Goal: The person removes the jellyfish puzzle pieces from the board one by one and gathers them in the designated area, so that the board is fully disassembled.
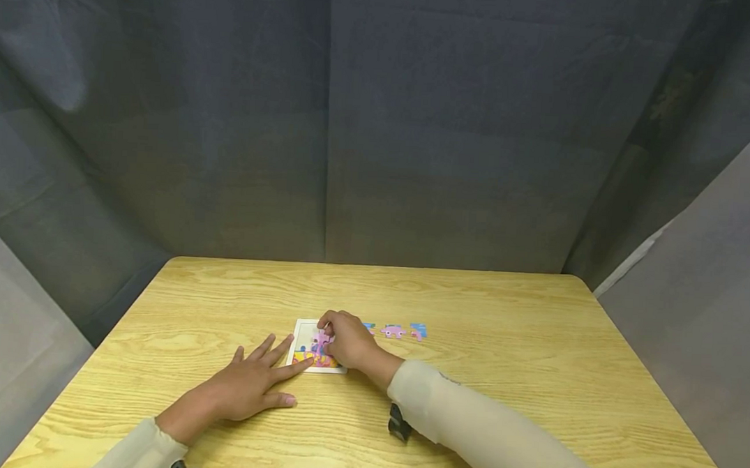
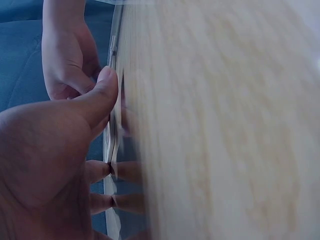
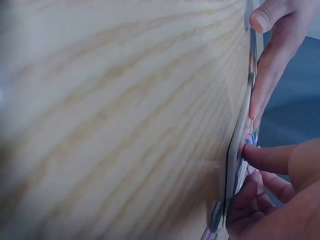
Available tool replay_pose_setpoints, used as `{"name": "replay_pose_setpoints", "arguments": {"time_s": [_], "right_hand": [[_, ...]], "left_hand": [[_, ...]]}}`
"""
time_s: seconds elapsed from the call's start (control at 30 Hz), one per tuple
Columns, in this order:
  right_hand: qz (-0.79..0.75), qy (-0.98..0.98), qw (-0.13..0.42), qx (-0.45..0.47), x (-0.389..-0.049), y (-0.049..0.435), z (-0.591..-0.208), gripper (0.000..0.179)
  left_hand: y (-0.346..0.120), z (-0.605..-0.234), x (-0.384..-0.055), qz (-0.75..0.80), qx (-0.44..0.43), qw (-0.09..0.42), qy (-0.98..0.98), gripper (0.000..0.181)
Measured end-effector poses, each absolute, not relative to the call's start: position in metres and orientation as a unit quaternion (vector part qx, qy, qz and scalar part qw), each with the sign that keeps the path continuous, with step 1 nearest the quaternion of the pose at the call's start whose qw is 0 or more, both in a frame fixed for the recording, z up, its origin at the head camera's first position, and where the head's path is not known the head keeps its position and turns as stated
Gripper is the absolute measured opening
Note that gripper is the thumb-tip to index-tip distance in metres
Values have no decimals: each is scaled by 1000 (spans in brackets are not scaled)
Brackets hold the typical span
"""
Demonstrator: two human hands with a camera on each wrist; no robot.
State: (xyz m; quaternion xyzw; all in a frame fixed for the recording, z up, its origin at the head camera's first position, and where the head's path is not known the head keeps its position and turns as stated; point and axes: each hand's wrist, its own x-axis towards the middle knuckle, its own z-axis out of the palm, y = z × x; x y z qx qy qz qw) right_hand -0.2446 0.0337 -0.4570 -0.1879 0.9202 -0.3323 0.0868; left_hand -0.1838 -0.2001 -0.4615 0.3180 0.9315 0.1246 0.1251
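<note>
Left hand (image 1: 249, 385): palm down, fingers spread and nearly straight, holding nothing; a fingertip rests on the lower part of the puzzle board (image 1: 306, 334), others at its left edge. Right hand (image 1: 350, 341): grip almost closed, fingers curled, thumb and fingertips pinching a pink puzzle piece (image 1: 322, 338) down at the board. Can't tell if that piece is seated

Board lies flat on the wood-grain counter (image 1: 500, 379), between the hands, white border, yellow-and-pink bottom row (image 1: 325, 362) in, pale backing bare at upper left. Three loose pieces in a line right of the board: one partly behind the right hand, then a pink piece with eyes (image 1: 394, 330), then a blue-and-pink corner piece (image 1: 418, 331). Pale sleeves (image 1: 486, 413), black wrist devices (image 1: 398, 423) on both arms, dark grey curtain (image 1: 449, 125) behind
</note>
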Motion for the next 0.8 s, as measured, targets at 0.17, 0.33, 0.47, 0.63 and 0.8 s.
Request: {"name": "replay_pose_setpoints", "arguments": {"time_s": [0.17,0.33,0.47,0.63,0.8], "right_hand": [[-329,920,80,-196,-244,34,-457,36],[-349,911,77,-206,-244,35,-457,35],[-368,901,84,-213,-244,34,-457,34],[-381,897,88,-208,-245,33,-458,32],[-389,895,89,-202,-245,32,-460,30]], "left_hand": [[-200,-461,-183,124,319,124,931,67],[-200,-461,-183,121,320,123,932,66],[-200,-461,-184,117,320,123,932,66],[-200,-461,-185,116,320,122,932,66],[-199,-461,-184,119,319,123,932,66]]}}
